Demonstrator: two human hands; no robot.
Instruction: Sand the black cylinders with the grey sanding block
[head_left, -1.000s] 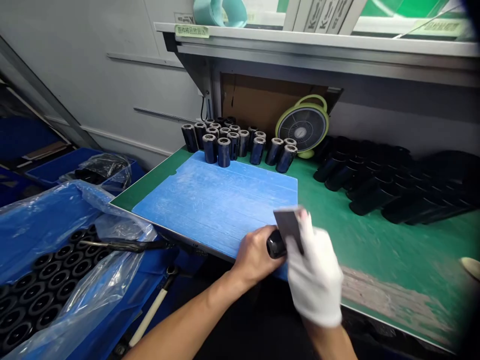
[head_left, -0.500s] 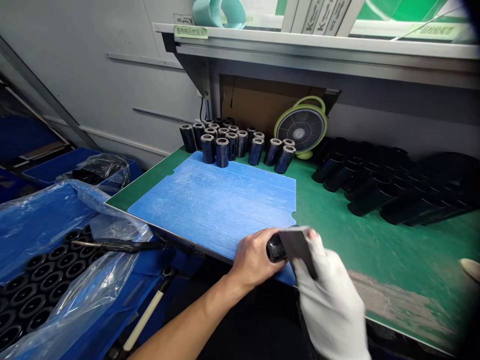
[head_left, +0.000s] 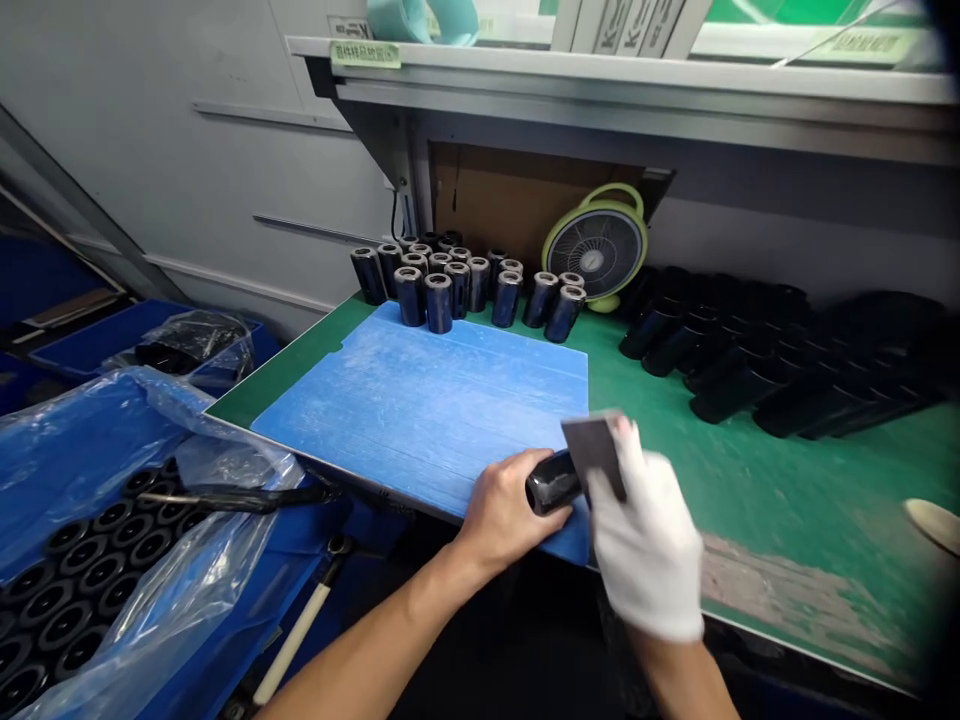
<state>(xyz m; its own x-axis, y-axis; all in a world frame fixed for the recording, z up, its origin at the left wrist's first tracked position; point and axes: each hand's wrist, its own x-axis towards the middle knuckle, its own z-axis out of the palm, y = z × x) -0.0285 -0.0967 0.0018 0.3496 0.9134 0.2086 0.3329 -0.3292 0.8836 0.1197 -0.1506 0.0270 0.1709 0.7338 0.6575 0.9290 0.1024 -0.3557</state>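
My bare left hand is wrapped round a glossy black cylinder, which lies on its side over the front edge of the blue mat. In a white glove, my right hand pinches a flat dark grey rectangular piece, perhaps a sanding pad. That piece is at the cylinder's right end and hides it; whether the two touch I cannot tell. Motion blurs the glove a little.
Several upright black cylinders stand at the mat's back edge, near a green fan. More dark cylinders fill the right rear of the green table. A plastic-lined blue bin at left holds black rings. A shelf hangs above.
My right hand has moved up and slightly left with the grey piece, showing more of the cylinder. My left hand keeps its grip. The whole view has shifted slightly.
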